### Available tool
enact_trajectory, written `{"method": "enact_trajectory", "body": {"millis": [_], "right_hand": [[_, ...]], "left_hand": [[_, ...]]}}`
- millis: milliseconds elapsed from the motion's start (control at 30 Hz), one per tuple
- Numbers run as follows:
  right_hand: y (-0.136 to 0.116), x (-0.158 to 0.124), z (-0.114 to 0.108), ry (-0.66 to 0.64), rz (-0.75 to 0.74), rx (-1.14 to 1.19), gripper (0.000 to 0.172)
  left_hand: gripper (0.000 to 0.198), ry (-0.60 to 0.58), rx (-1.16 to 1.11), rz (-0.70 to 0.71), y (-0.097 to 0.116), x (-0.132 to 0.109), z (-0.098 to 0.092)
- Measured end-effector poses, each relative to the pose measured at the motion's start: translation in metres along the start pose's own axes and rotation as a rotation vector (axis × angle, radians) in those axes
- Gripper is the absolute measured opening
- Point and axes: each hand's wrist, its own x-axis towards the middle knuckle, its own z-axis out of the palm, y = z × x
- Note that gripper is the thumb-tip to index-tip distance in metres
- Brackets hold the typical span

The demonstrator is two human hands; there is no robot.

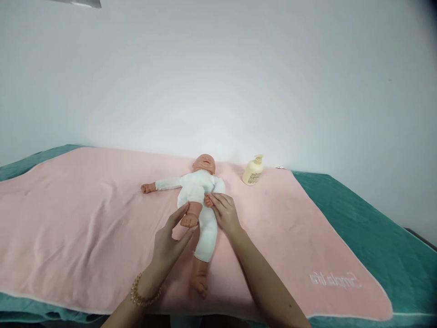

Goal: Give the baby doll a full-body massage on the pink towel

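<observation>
baby doll point(200, 189) looks light, soft body, stiff vinyl limbs, best gripped there: left hand point(169, 241) half-closed round its raised foot, right hand point(223, 212) pinching its hand

wall point(218, 68): bright, evenly lit, soft glow at the middle;
pink towel point(85, 218): faint soft shadows in folds;
corners: dark at top right, edges bowed;
focus: slightly soft
</observation>
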Motion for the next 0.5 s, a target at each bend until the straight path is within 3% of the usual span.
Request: {"method": "enact_trajectory", "body": {"millis": [233,500], "right_hand": [[-0.001,-0.003,0.0,-0.025,0.08,-0.002,0.036],[0.004,-0.003,-0.001,0.114,0.213,0.037,0.035]], "left_hand": [[0.052,0.014,-0.02,-0.008,0.006,-0.01,0.0],[0.052,0.086,0.238,0.25,-0.006,-0.037,-0.028]]}}
